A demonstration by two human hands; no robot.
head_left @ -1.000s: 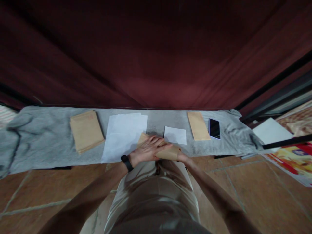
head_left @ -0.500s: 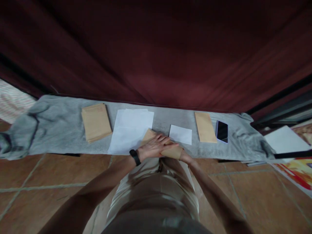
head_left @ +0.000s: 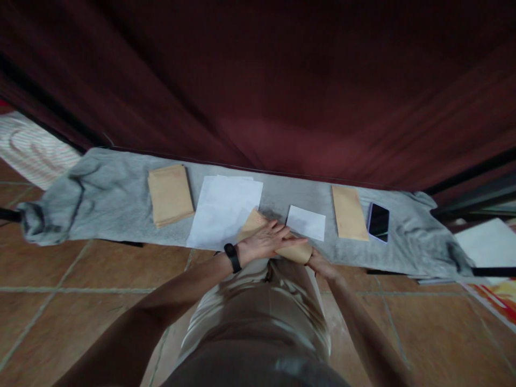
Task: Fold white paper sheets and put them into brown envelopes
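A dark red curtain (head_left: 282, 80) hung behind a long bench under a grey cloth (head_left: 113, 188). From the head cam, the left hand (head_left: 268, 241) lay flat, fingers spread, pressing on the brown envelope (head_left: 278, 244). The envelope's long axis ran from 10 to 4 o'clock. The right hand (head_left: 318, 262) gripped its 4 o'clock end, so both hands were touching it. No readable writing anywhere, too blurry. A white card (head_left: 306, 222) sat just beside at 1 o'clock.

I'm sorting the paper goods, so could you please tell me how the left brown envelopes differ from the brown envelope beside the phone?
The left brown envelopes form a thick stack; the brown envelope beside the phone looks single and narrower. Both lie flat, untouched, on the grey cloth.
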